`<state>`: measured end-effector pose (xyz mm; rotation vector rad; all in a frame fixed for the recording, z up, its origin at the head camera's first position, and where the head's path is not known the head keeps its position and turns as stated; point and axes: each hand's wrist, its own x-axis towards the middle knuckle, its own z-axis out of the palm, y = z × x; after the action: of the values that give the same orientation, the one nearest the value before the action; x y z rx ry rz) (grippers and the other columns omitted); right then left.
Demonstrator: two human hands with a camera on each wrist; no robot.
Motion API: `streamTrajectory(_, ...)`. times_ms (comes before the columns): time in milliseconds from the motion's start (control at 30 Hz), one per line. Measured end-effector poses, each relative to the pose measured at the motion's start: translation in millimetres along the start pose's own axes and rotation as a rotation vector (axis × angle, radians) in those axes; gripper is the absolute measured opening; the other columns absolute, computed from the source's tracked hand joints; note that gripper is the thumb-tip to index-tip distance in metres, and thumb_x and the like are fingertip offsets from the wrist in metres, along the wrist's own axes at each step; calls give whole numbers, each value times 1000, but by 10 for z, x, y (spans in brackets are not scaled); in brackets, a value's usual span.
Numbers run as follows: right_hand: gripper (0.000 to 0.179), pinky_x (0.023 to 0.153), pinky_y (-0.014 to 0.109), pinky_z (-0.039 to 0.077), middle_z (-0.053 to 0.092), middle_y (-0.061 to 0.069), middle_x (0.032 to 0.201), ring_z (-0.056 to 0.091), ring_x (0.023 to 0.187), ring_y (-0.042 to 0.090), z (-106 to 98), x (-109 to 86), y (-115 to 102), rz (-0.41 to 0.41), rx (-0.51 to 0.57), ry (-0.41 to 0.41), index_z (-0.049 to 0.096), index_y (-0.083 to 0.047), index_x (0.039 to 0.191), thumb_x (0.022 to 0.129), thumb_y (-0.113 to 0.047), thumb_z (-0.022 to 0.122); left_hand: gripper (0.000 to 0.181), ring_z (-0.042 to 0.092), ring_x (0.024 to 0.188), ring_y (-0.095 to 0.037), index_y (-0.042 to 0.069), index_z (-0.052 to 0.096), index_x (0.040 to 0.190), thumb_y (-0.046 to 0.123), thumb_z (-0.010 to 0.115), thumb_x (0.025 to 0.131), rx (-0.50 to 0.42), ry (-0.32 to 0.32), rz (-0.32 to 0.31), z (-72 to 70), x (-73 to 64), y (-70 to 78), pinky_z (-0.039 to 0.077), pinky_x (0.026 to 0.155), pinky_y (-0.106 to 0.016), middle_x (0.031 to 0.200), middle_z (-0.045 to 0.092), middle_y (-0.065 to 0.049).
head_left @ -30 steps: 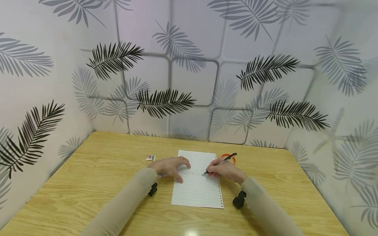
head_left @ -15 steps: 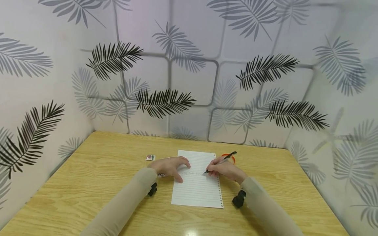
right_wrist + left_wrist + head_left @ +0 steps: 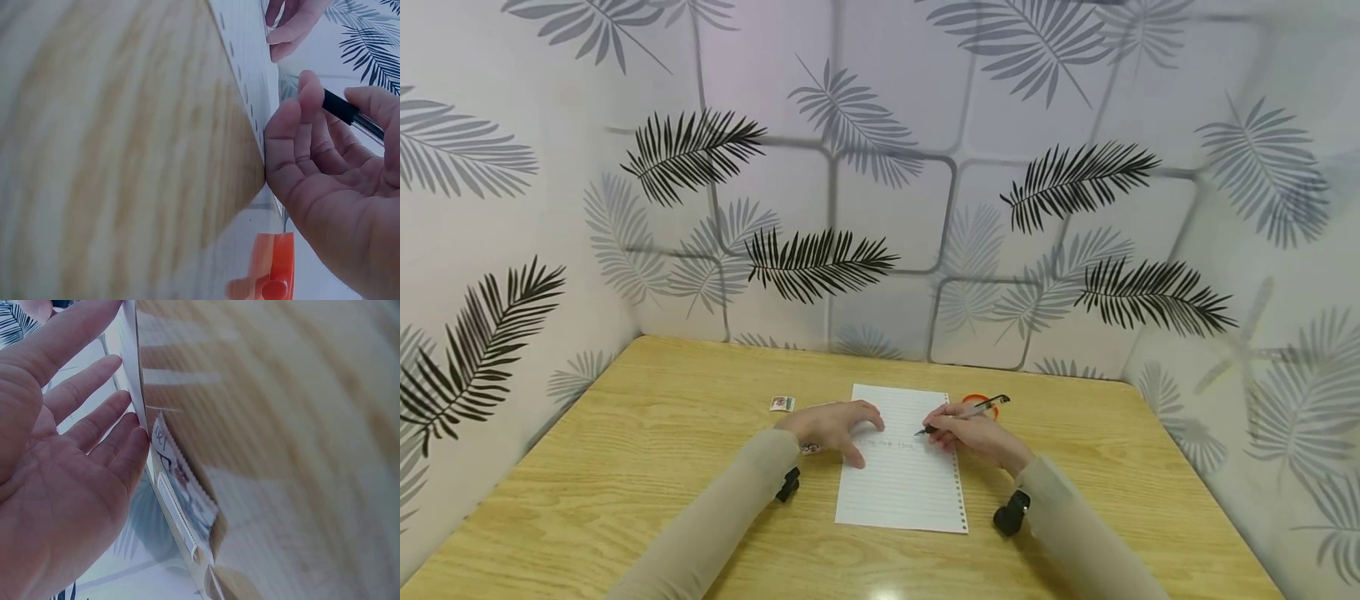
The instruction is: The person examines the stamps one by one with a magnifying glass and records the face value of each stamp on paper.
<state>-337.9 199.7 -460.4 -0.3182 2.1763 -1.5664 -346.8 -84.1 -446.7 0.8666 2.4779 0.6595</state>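
A lined sheet of paper [image 3: 898, 492] with punched holes down its right edge lies on the wooden table, a line of handwriting across it. My left hand [image 3: 835, 427] rests on its left side, fingers spread and gently bent, holding nothing. In my right hand [image 3: 970, 433] is a pen [image 3: 981, 407] with a black grip, pinched between thumb and fingers. The pen tip is at the end of the writing; whether it touches the paper I cannot tell. In the right wrist view, the black grip of the pen [image 3: 340, 107] shows between the fingertips.
A small stamp-like picture piece [image 3: 782, 403] lies beyond my left hand. Other printed pieces with serrated edges [image 3: 184, 487] lie by that hand, partly hidden in the head view. An orange-red ring-shaped object [image 3: 992, 410], perhaps tape, sits behind my right hand. Patterned walls enclose the table [image 3: 625, 467].
The pen tip has risen slightly up the page and the pen's back end has tipped down to the right. My left hand stays in place on the paper.
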Motion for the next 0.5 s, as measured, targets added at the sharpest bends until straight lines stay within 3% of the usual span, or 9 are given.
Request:
streamTrajectory(100, 41, 70, 23, 50, 63, 2, 87, 58, 76, 11, -8, -19, 2, -22, -5, -12, 56, 7, 120, 105, -29, 47, 61, 24, 149, -24, 23, 55, 136, 25, 81, 81, 5, 4, 0, 5, 3, -2, 24, 118, -48, 156, 35, 0)
streamTrajectory(300, 44, 65, 26, 43, 48, 1, 78, 47, 69, 15, -43, -58, -9, -63, -113, -27, 58, 3, 114, 104, -38, 45, 60, 25, 148, -24, 23, 55, 135, 25, 82, 81, -3, 9, -3, 11, 1, -2, 25, 118, -48, 156, 35, 1)
streamTrajectory(500, 40, 68, 30, 52, 60, 9, 94, 55, 76, 17, -138, -118, 5, -174, -162, -56, 56, 4, 126, 99, -25, 60, 60, 26, 148, -24, 23, 55, 135, 24, 82, 81, -6, 9, -9, 18, 10, 5, 25, 118, -48, 156, 35, 1)
